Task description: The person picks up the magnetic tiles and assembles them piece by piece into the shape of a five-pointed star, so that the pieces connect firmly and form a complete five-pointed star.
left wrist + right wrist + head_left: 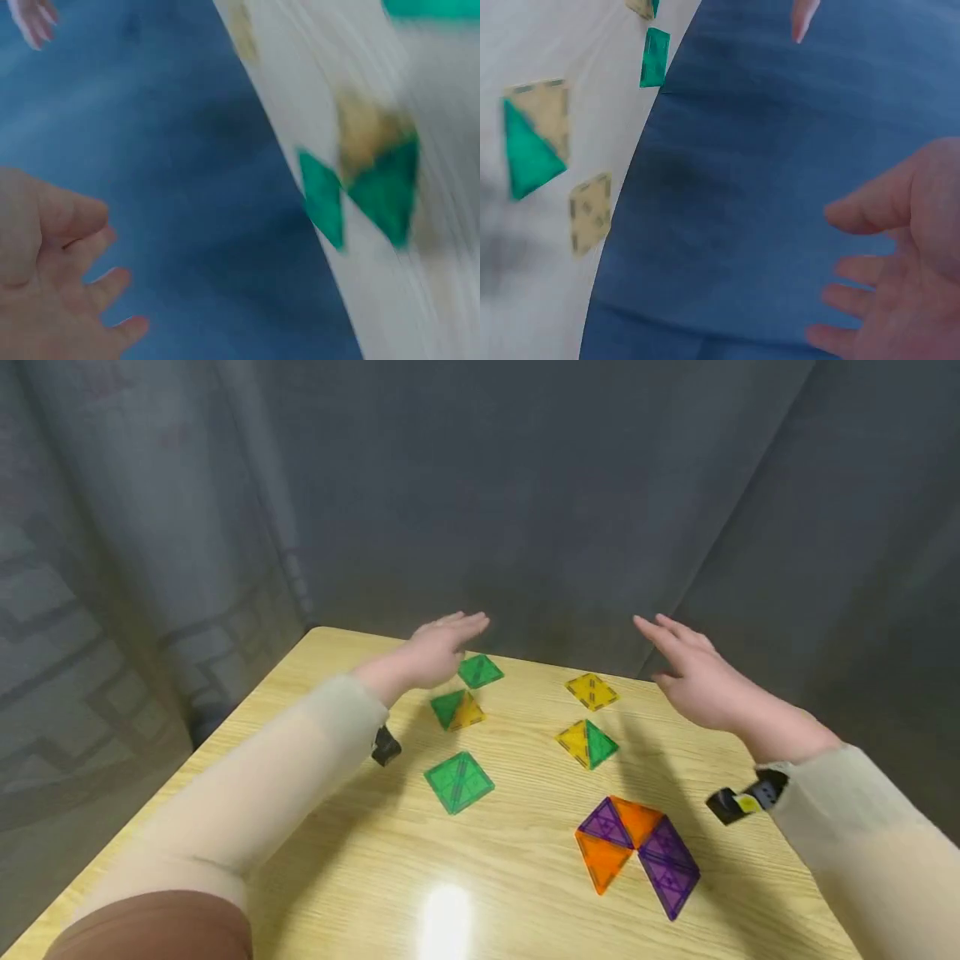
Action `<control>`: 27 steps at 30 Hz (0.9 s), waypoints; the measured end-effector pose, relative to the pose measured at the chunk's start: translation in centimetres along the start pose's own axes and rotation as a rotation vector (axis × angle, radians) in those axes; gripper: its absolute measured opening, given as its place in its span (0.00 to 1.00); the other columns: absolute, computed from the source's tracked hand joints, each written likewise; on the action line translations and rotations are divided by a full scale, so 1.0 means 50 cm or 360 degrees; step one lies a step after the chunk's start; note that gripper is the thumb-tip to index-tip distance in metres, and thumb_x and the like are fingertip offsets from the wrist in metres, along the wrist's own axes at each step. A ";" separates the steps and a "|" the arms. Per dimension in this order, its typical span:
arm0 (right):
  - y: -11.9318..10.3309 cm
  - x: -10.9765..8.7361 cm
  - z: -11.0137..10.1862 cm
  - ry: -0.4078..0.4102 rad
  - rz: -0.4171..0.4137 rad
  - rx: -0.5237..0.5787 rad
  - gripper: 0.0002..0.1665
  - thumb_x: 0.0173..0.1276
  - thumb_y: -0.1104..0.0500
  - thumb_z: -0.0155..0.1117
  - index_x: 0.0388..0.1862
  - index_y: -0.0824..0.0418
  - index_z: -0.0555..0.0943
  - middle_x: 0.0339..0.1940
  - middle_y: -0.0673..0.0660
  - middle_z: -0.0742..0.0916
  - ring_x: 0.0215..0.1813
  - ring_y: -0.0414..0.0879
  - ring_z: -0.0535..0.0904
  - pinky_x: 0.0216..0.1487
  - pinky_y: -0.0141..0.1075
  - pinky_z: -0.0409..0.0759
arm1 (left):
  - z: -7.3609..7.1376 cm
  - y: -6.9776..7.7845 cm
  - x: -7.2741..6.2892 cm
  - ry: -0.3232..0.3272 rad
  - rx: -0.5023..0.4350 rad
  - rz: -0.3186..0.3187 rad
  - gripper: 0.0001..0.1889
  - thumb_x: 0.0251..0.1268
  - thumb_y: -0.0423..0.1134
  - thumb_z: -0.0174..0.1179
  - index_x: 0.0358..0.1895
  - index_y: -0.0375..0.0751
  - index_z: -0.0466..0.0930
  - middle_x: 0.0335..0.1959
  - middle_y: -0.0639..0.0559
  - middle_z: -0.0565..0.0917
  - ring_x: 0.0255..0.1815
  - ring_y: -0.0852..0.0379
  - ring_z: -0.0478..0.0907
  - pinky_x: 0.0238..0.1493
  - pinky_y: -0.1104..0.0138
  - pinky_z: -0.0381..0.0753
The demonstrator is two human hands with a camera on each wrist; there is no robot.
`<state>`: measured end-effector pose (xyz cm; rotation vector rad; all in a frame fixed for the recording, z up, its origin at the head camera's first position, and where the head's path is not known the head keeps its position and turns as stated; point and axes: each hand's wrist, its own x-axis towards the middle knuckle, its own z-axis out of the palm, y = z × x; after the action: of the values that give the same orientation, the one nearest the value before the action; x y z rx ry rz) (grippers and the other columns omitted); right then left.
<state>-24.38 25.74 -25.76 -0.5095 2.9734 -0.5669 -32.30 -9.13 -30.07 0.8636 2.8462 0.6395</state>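
Both hands are raised above the far part of the table and hold nothing. My left hand [435,650] reaches over the back left, its fingers pointing right and extended; the left wrist view shows its thumb and fingers [112,285] spread apart. Nearest below it in the head view lie a green diamond of triangular tiles [481,671] and a green-and-yellow pair [457,710]. On the other side, my right hand [705,681] is held up with fingers extended toward the left. Closest to it are a yellow diamond [592,692] and a yellow-and-green pair [587,744].
Nearer the front lie a larger green diamond [459,782] and a fan of orange and purple triangles [637,847]. The light wooden table [360,877] ends in front of a dark grey-blue curtain [487,485]. A small black wrist camera [746,797] hangs at the right sleeve.
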 end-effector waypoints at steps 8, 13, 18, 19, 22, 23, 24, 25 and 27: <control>0.086 -0.137 0.082 -0.0173 0.0061 0.0365 0.30 0.79 0.64 0.48 0.73 0.77 0.57 0.62 0.76 0.75 0.60 0.69 0.73 0.56 0.61 0.76 | 0.097 0.072 -0.100 -0.0323 -0.1199 -0.0057 0.22 0.77 0.35 0.50 0.69 0.33 0.69 0.62 0.39 0.77 0.54 0.47 0.79 0.55 0.55 0.80; 0.140 -0.168 0.156 -0.0342 0.0299 0.0824 0.32 0.79 0.64 0.46 0.71 0.85 0.51 0.65 0.82 0.69 0.62 0.72 0.71 0.57 0.58 0.76 | 0.183 0.093 -0.106 -0.0461 -0.1668 -0.0318 0.26 0.74 0.37 0.52 0.68 0.22 0.64 0.60 0.30 0.75 0.59 0.38 0.77 0.56 0.52 0.80; 0.158 -0.188 0.208 -0.0342 0.0496 0.1218 0.37 0.80 0.61 0.45 0.71 0.87 0.45 0.68 0.83 0.64 0.64 0.69 0.71 0.57 0.50 0.79 | 0.242 0.124 -0.090 -0.0495 -0.1785 -0.0389 0.28 0.71 0.38 0.55 0.65 0.20 0.64 0.59 0.27 0.75 0.59 0.35 0.75 0.56 0.50 0.79; 0.158 -0.193 0.213 -0.0333 0.0513 0.1269 0.37 0.80 0.61 0.45 0.71 0.87 0.45 0.68 0.83 0.64 0.64 0.68 0.72 0.56 0.47 0.80 | 0.249 0.129 -0.088 -0.0487 -0.1801 -0.0405 0.28 0.70 0.39 0.56 0.65 0.20 0.65 0.59 0.27 0.75 0.59 0.35 0.75 0.56 0.49 0.79; 0.155 -0.212 0.224 -0.0322 0.0542 0.1440 0.37 0.81 0.60 0.43 0.70 0.88 0.43 0.69 0.82 0.64 0.64 0.62 0.74 0.57 0.44 0.80 | 0.260 0.143 -0.082 -0.0463 -0.1846 -0.0448 0.26 0.69 0.38 0.56 0.62 0.20 0.67 0.57 0.26 0.75 0.58 0.34 0.75 0.56 0.48 0.79; 0.154 -0.218 0.227 -0.0323 0.0535 0.1501 0.37 0.81 0.60 0.42 0.70 0.88 0.43 0.69 0.82 0.64 0.64 0.60 0.75 0.57 0.43 0.80 | 0.261 0.148 -0.082 -0.0457 -0.1848 -0.0452 0.25 0.69 0.38 0.56 0.61 0.21 0.68 0.56 0.26 0.76 0.58 0.33 0.75 0.56 0.47 0.78; 0.153 -0.224 0.229 -0.0334 0.0534 0.1567 0.37 0.81 0.60 0.41 0.70 0.89 0.42 0.69 0.82 0.64 0.63 0.57 0.76 0.58 0.42 0.80 | 0.261 0.152 -0.083 -0.0455 -0.1847 -0.0457 0.24 0.69 0.38 0.56 0.61 0.21 0.68 0.56 0.26 0.76 0.58 0.33 0.75 0.57 0.47 0.78; 0.152 -0.228 0.231 -0.0339 0.0537 0.1638 0.38 0.81 0.60 0.42 0.69 0.89 0.41 0.69 0.81 0.65 0.62 0.54 0.77 0.58 0.42 0.79 | 0.260 0.157 -0.083 -0.0454 -0.1848 -0.0463 0.24 0.69 0.38 0.56 0.60 0.22 0.69 0.55 0.27 0.76 0.57 0.33 0.75 0.57 0.46 0.78; 0.149 -0.236 0.235 -0.0339 0.0554 0.1778 0.39 0.81 0.60 0.42 0.70 0.88 0.39 0.68 0.79 0.68 0.61 0.50 0.78 0.59 0.43 0.78 | 0.260 0.165 -0.083 -0.0453 -0.1844 -0.0468 0.22 0.69 0.38 0.56 0.58 0.22 0.70 0.54 0.27 0.76 0.57 0.33 0.76 0.57 0.46 0.77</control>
<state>-14.02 32.19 -39.31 0.0591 1.9889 -1.7468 -21.89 -0.49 -38.48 0.2694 1.7675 1.6459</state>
